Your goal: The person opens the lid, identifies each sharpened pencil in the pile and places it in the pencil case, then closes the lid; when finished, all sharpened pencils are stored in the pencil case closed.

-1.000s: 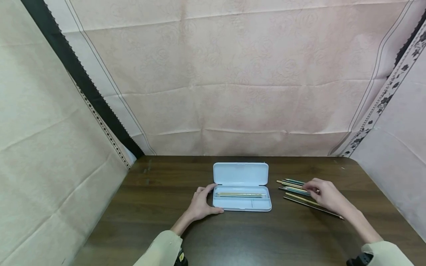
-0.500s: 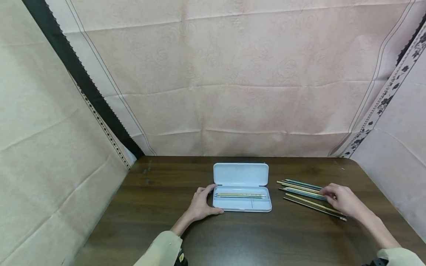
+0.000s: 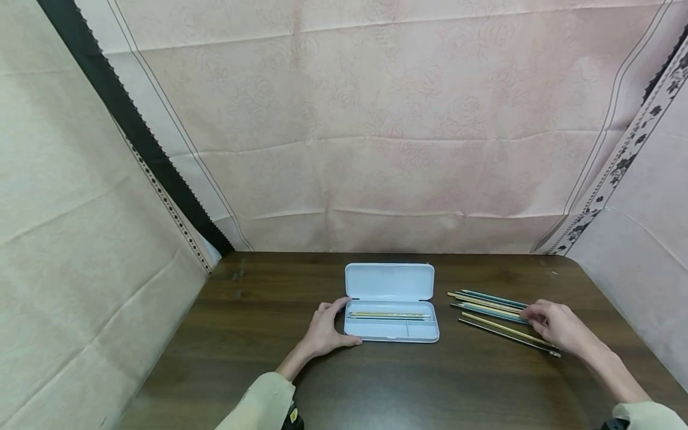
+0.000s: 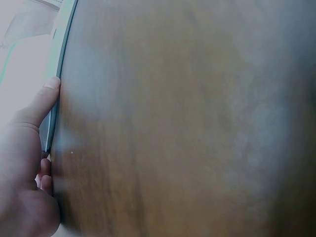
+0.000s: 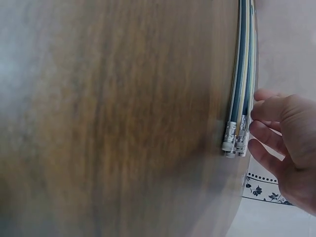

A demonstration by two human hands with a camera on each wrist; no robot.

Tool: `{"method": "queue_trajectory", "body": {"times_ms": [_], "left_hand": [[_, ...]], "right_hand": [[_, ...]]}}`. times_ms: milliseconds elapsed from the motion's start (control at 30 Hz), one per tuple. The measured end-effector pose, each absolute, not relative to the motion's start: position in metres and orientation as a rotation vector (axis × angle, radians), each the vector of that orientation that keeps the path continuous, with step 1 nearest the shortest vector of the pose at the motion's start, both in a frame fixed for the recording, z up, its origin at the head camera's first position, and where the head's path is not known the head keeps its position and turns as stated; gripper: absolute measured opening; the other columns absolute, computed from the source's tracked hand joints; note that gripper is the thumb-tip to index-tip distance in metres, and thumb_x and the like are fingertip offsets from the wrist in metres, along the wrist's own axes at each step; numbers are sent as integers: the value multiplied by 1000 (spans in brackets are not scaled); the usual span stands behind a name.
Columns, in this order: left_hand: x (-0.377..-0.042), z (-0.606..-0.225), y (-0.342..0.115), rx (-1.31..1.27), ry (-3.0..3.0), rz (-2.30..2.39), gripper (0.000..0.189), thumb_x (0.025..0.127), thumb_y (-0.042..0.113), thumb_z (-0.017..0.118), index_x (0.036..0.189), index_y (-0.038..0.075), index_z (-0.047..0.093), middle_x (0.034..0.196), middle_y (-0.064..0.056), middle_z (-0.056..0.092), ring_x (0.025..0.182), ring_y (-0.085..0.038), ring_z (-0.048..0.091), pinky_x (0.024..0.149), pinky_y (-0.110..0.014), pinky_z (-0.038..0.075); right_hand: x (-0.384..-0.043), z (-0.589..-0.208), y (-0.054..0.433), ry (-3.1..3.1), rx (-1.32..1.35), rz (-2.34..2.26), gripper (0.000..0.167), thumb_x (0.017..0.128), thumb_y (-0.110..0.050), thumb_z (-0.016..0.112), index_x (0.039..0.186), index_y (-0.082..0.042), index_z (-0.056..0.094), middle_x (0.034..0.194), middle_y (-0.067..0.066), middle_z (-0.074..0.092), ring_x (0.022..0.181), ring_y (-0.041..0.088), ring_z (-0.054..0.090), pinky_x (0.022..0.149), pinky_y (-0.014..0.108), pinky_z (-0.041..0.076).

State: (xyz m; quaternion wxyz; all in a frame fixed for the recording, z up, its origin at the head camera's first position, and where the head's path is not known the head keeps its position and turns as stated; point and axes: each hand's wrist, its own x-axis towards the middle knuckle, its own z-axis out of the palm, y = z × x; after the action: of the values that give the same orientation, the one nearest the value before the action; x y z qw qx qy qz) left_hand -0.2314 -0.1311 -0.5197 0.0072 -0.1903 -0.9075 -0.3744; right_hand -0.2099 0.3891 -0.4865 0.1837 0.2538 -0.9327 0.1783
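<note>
A light blue pencil case (image 3: 376, 329) lies with its lid raised in the head view. Several pencils (image 3: 387, 315) sit in its long compartment. My left hand (image 3: 325, 330) grips the case's left end, thumb at the front edge and fingers at the back corner. In the left wrist view the thumb (image 4: 42, 101) presses along the case's side. Right of the case, several loose pencils (image 3: 486, 303) in blue, yellow and black lie in a slanted bundle. At their eraser ends, my right hand (image 3: 559, 325) pinches at a pencil; which one is hidden. Metal ferrules (image 5: 242, 126) show beside its fingers.
Two pencils (image 3: 507, 335) lie slightly apart, nearer the front of the bundle. Everything rests on a dark wooden table (image 3: 408, 388). Pale cloth (image 3: 376, 149) hangs behind the table and along both sides.
My right hand has slid right and slightly toward the front, along the pencils to their eraser ends, then nearly stopped. The left hand and the case have stayed in place.
</note>
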Motion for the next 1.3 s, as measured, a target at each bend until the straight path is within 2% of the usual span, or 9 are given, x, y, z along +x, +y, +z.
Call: {"method": "queue_trajectory", "body": {"times_ms": [567,767,1300], "left_hand": [[-231,-520,-131,-588,-2858,-1152,93,71,45,90,148,17,46,132,-13,51,120,-32,43,92,-51,41],[-231,-519,-131,-597,-2849,-1167,93,71,45,90,148,17,46,132,-14,51,120,-33,43,91,-52,41],[-231,-519,-131,-592,-2846,-1179,93,71,46,90,148,16,46,131,-15,51,120,-33,43,92,-53,41]], "right_hand": [[-216,-492,392,-2601,749,476,29,70,15,76,81,-11,71,76,-13,56,65,-2,46,54,29,43],[-216,-490,391,-2642,728,465,28,72,15,74,83,-11,72,76,-14,53,66,-1,42,54,29,41],[-219,-493,391,-2609,779,439,31,69,15,76,84,-12,72,73,-18,43,64,-2,38,53,29,38]]}}
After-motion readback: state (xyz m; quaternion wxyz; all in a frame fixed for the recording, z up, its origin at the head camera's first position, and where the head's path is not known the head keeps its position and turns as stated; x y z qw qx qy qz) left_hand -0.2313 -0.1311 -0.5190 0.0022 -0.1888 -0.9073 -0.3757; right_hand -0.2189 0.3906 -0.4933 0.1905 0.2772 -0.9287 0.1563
